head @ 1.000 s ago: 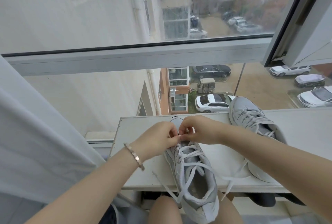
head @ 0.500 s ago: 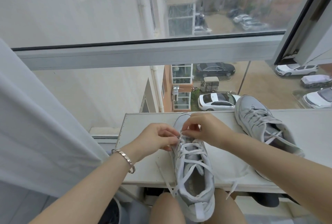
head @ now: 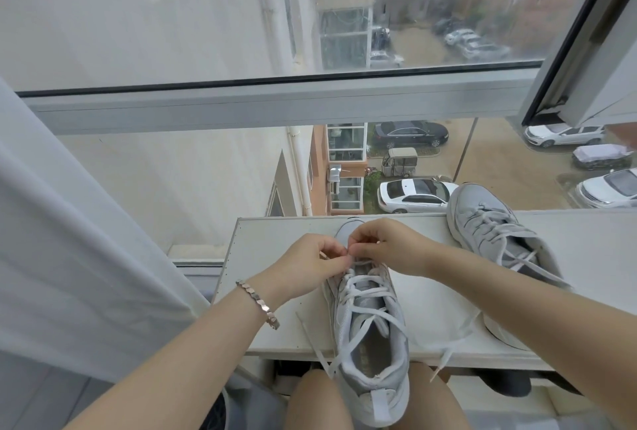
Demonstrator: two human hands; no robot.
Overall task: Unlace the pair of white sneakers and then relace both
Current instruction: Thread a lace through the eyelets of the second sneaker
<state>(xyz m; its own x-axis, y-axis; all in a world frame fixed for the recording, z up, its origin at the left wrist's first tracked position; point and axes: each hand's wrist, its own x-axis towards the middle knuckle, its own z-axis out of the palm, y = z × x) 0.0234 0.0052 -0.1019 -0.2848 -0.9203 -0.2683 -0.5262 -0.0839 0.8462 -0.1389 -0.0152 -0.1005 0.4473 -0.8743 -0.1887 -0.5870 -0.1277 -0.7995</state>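
Head view: our left hand and right hand both pinch the lace near the toe of the near sneaker, heel toward us for easy reach; its pair waits beside.

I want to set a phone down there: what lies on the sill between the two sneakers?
In the head view, only bare windowsill and a loose lace end lie between the near sneaker and the far sneaker.

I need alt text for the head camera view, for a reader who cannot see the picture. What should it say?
Two bare hands, left hand and right hand, pinch the lace at the toe end of a white sneaker lying on a white ledge before a window, its heel over the person's knees. The second sneaker lies to the right on the ledge with loose laces. A bracelet is on the left wrist.
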